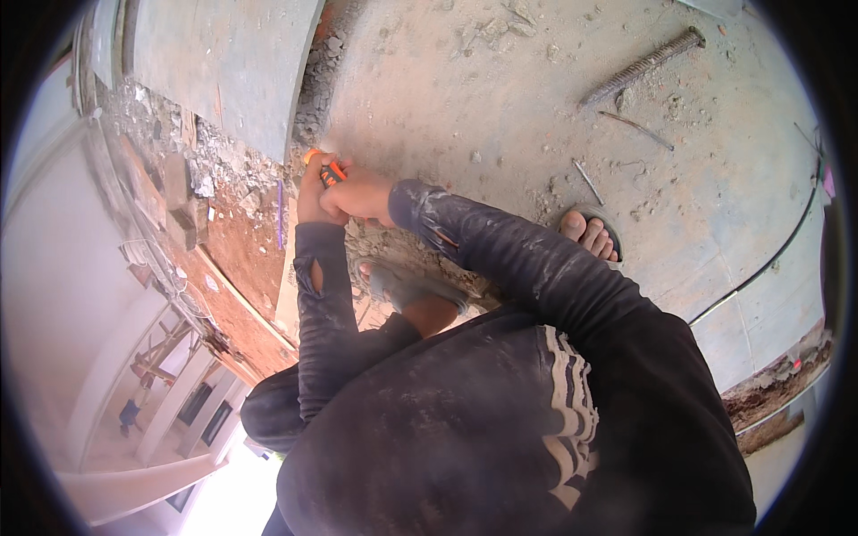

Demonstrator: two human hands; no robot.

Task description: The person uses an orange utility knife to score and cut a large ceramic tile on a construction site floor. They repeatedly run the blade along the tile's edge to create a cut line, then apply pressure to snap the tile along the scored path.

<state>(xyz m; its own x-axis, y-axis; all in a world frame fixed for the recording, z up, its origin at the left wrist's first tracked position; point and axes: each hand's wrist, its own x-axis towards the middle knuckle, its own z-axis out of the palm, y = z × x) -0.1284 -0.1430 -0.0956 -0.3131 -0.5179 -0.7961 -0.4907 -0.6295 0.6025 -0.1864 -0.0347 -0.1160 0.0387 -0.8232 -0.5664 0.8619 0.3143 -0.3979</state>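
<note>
My left hand (311,195) and my right hand (365,194) are close together at the edge of a dusty concrete slab (420,107). Both are closed around a small orange-and-black hand tool (332,173). Fingers cover much of it, so its exact kind cannot be made out. An orange end (312,155) of it shows above the left fingers, beside the corner of a large grey panel (223,71). Dark, dusty sleeves cover both forearms, and the right one reaches across from the right.
A ridged metal rod (645,64), a thin bar (637,130) and a short metal piece (587,181) lie on the slab. Rubble and wood blocks (178,198) are at left, near a purple strip (280,214). A black cable (773,259) curves at right. My sandalled foot (592,234) rests on the slab.
</note>
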